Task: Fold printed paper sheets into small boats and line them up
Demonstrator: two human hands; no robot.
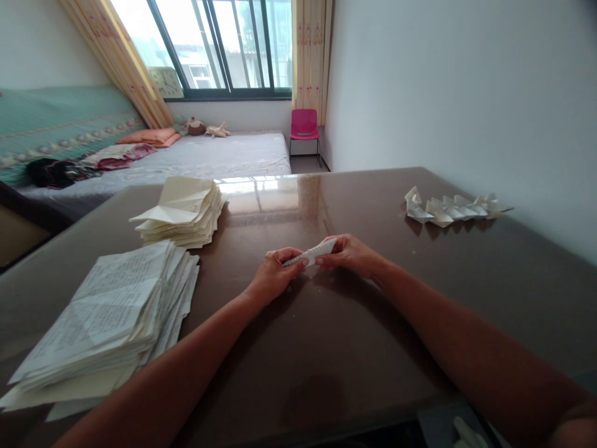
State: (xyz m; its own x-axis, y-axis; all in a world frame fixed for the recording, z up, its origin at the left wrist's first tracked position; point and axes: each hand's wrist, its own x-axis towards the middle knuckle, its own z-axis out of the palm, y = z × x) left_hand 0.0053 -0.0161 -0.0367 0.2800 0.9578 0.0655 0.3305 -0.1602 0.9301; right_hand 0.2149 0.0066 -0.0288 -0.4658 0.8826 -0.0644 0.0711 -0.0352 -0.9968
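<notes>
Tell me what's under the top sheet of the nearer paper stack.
Under the top sheet, edges of more sheets show, a cream sheet jutting out near the bottom. Their covered faces are hidden.

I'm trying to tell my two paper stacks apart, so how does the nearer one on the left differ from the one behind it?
The nearer stack has a white top sheet covered in writing, while the farther stack looks cream and mostly blank on top. The nearer stack spreads wider across the table; the farther stack looks more compact. Both are loose, uneven piles showing fold creases.
</notes>
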